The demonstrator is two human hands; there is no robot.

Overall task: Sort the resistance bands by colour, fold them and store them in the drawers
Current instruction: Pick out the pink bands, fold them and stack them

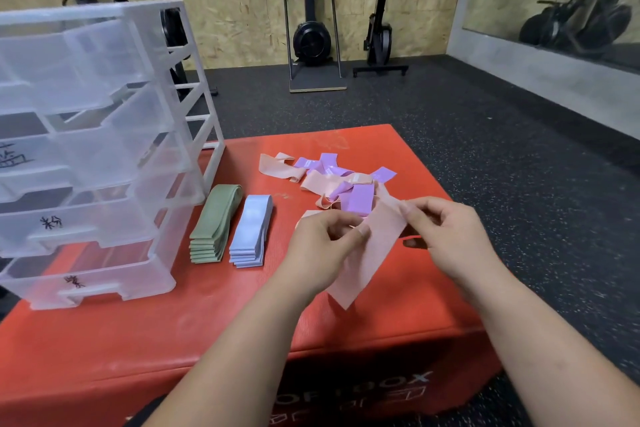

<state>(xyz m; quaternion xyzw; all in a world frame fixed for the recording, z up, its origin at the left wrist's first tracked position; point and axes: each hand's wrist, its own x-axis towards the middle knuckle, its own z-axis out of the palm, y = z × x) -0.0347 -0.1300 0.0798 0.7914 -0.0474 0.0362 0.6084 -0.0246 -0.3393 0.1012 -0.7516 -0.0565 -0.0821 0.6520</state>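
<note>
The left hand [322, 236] and right hand [446, 232] each pinch the upper edge of a pink band [374, 253] with curled fingers, holding it slanted above the red box [138, 340], well right of the drawers [86, 149]. Just right of the drawers lie a folded green stack [214, 222], then a blue stack [251, 229]. Farther right sits a loose pink and purple pile [332, 177].
</note>
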